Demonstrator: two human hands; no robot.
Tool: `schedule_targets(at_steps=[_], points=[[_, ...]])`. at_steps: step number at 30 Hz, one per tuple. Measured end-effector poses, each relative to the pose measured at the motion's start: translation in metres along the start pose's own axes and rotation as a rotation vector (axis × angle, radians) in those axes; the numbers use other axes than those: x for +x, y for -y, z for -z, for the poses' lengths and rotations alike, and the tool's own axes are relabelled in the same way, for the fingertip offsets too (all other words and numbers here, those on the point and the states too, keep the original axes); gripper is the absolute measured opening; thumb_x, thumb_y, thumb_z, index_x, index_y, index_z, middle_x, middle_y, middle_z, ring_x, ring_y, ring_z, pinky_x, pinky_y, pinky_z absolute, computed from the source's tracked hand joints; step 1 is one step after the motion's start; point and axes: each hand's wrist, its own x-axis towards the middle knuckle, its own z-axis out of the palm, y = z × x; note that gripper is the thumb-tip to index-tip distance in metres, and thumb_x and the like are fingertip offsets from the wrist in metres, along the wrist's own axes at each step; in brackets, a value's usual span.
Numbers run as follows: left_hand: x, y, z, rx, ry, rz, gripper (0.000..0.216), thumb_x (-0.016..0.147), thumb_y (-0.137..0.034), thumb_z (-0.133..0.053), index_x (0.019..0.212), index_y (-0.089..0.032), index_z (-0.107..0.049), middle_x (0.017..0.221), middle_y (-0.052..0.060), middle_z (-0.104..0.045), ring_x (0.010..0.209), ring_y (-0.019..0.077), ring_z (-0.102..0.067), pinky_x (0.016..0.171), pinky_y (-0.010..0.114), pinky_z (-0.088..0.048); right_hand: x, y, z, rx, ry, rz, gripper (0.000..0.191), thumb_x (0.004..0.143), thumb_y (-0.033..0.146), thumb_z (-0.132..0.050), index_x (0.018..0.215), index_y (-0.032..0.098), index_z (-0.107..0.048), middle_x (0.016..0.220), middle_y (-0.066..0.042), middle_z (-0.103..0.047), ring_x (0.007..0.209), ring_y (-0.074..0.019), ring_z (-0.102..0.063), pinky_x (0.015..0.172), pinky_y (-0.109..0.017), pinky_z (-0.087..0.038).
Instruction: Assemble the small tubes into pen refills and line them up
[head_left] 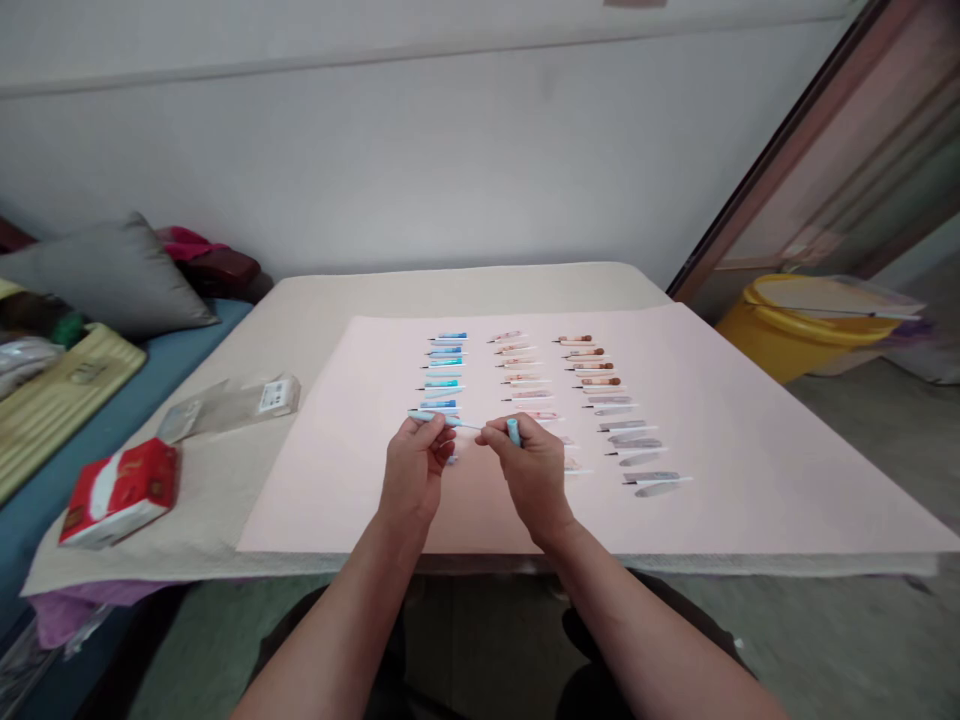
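My left hand is closed around a light blue pen barrel, held level above the pink sheet. A thin white refill runs between the barrel and the fingertips of my right hand, which pinch its end. A blue pen cap also sits in the right hand's curled fingers. Beyond the hands lie disassembled pens in columns: blue pen parts on the left, pink ones in the middle, brown-capped ones on the right. Nearer, grey pen parts continue the right column.
A pink sheet covers much of the cloth-topped table. On the left are clear plastic packaging and a red tissue pack. A yellow bucket stands beyond the right edge; a grey cushion is at far left.
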Motion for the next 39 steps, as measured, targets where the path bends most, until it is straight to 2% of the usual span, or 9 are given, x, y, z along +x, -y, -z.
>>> schedule_targets(at_steps=[4, 9, 15, 25, 32, 39], points=[[0.000, -0.001, 0.000, 0.008, -0.012, -0.018, 0.018, 0.068, -0.022, -0.072, 0.082, -0.015, -0.062, 0.072, 0.000, -0.061, 0.062, 0.0072, -0.057, 0.056, 0.017, -0.046, 0.001, -0.001, 0.001, 0.043, 0.022, -0.081, 0.015, 0.072, 0.031, -0.063, 0.067, 0.018, -0.063, 0.056, 0.002, -0.059, 0.053, -0.0111, -0.049, 0.055, -0.025, -0.039], [-0.005, 0.006, -0.003, 0.025, 0.068, 0.009, 0.015, 0.070, -0.023, -0.070, 0.080, -0.014, -0.062, 0.077, 0.003, -0.064, 0.065, 0.0080, -0.057, 0.061, 0.019, -0.045, -0.002, -0.007, -0.004, 0.028, 0.039, -0.079, 0.015, 0.070, 0.033, -0.064, 0.066, 0.018, -0.063, 0.051, 0.003, -0.056, 0.049, -0.0106, -0.046, 0.051, -0.024, -0.037], [-0.009, 0.009, -0.003, 0.039, 0.089, 0.016, 0.016, 0.071, -0.022, -0.069, 0.082, -0.014, -0.061, 0.079, 0.004, -0.066, 0.067, 0.0087, -0.058, 0.063, 0.020, -0.046, -0.003, -0.010, -0.006, 0.024, 0.028, -0.097, 0.014, 0.070, 0.031, -0.064, 0.066, 0.018, -0.064, 0.047, 0.005, -0.054, 0.049, -0.0112, -0.047, 0.052, -0.025, -0.037], [-0.008, 0.008, -0.005, -0.051, 0.123, 0.066, 0.016, 0.073, -0.022, -0.068, 0.084, -0.016, -0.058, 0.086, 0.006, -0.068, 0.077, 0.0160, -0.066, 0.079, 0.033, -0.050, 0.000, -0.011, -0.005, -0.010, 0.039, -0.075, 0.016, 0.070, 0.033, -0.062, 0.064, 0.018, -0.062, 0.051, 0.005, -0.053, 0.049, -0.0096, -0.042, 0.049, -0.023, -0.034], [0.002, 0.004, 0.005, -0.042, 0.083, 0.097, 0.014, 0.073, -0.020, -0.068, 0.084, -0.015, -0.060, 0.083, 0.004, -0.067, 0.075, 0.0138, -0.066, 0.062, 0.022, -0.050, 0.003, -0.010, -0.002, -0.017, 0.085, -0.090, 0.015, 0.070, 0.033, -0.064, 0.069, 0.018, -0.065, 0.050, 0.005, -0.051, 0.050, -0.0108, -0.043, 0.052, -0.024, -0.035], [0.011, -0.007, 0.014, -0.050, 0.081, 0.166, 0.010, 0.075, -0.016, -0.066, 0.082, -0.015, -0.059, 0.079, 0.005, -0.067, 0.075, 0.0140, -0.066, 0.059, 0.020, -0.050, 0.002, -0.012, -0.001, -0.089, 0.213, -0.020, 0.015, 0.073, 0.032, -0.062, 0.067, 0.018, -0.065, 0.061, 0.004, -0.058, 0.060, -0.0117, -0.049, 0.059, -0.024, -0.038]])
